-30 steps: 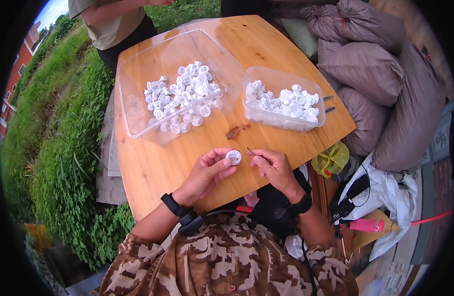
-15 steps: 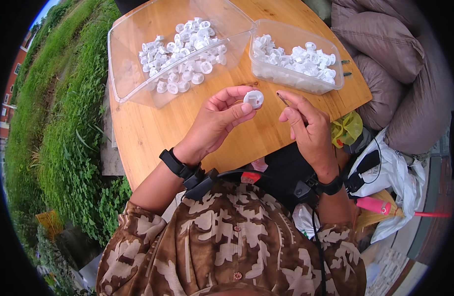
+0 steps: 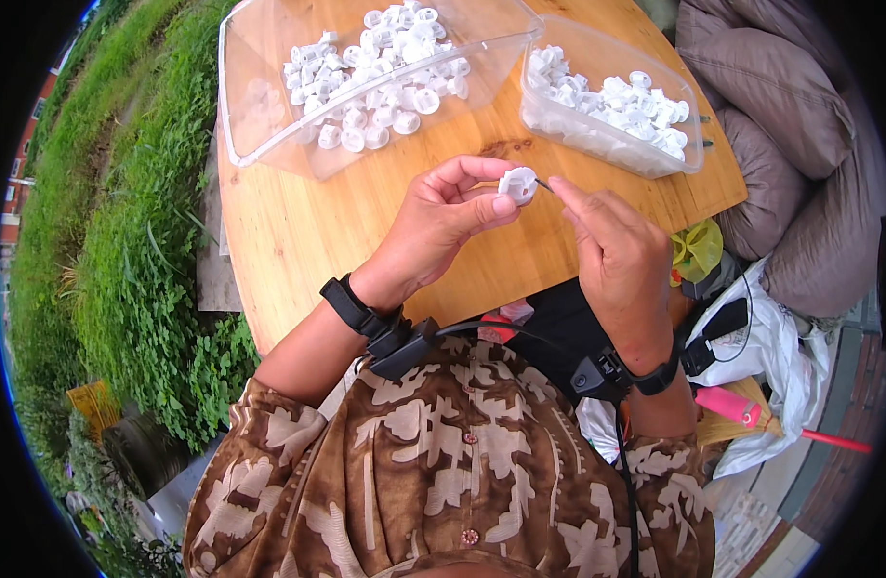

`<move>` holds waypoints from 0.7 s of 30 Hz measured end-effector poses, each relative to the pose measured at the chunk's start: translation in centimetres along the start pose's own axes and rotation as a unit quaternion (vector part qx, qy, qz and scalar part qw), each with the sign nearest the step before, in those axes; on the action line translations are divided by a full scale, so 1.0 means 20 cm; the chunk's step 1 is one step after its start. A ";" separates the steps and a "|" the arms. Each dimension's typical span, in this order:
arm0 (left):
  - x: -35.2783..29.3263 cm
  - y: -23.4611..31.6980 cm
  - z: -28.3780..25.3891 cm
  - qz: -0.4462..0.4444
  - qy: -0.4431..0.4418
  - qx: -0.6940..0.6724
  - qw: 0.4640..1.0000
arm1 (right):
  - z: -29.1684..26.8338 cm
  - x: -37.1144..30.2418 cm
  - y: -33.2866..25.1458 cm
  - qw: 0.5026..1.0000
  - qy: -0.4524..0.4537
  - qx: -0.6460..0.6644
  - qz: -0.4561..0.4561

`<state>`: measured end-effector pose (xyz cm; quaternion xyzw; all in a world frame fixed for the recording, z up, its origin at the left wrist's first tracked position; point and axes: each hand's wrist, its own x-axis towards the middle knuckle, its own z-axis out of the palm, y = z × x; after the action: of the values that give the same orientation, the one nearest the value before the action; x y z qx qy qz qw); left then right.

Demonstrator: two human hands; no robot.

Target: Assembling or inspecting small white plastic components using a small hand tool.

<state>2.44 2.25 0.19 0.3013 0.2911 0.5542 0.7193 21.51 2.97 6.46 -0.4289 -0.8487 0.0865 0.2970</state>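
Between thumb and fingertips, my left hand (image 3: 452, 214) holds a small round white plastic part (image 3: 518, 185) with a recess in its face, raised above the table. Just to its right, my right hand (image 3: 620, 252) pinches a thin dark pointed tool (image 3: 544, 184), mostly hidden by the fingers. The tool's tip is at the white part's right edge; whether it touches, I cannot tell. Beyond my hands, many similar white parts (image 3: 375, 72) fill a large clear plastic tub (image 3: 233, 91), and more white pieces (image 3: 616, 106) lie in a smaller clear tub (image 3: 611, 154) to the right.
Both tubs stand on a wooden table (image 3: 366, 241) with a curved edge. A brown padded jacket or cushion (image 3: 766, 106) rests at the far right. Below it are a yellow bag (image 3: 695, 250), a white plastic bag (image 3: 751, 337) and a pink cylinder (image 3: 728, 405). Grass (image 3: 134, 212) grows to the left.
My right hand has moved closer to the white part, bringing the tool's tip to its edge. The part has turned slightly in my left hand. The whole view has shifted a little.
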 end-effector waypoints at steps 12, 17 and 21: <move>-0.02 -0.02 -0.02 -0.001 -0.013 0.015 1.000 | -0.02 0.03 -0.02 0.993 0.001 -0.088 -0.082; -0.02 -0.02 -0.02 0.020 -0.016 0.040 0.999 | -0.03 0.04 -0.01 0.987 0.004 -0.115 -0.108; -0.02 -0.02 -0.01 0.029 -0.015 0.048 0.998 | -0.03 0.05 -0.02 0.983 0.009 -0.134 -0.127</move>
<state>2.50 1.83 -0.30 0.3520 0.2977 0.5560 0.6916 21.16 3.32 7.59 -0.3541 -0.8976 -0.0701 0.2529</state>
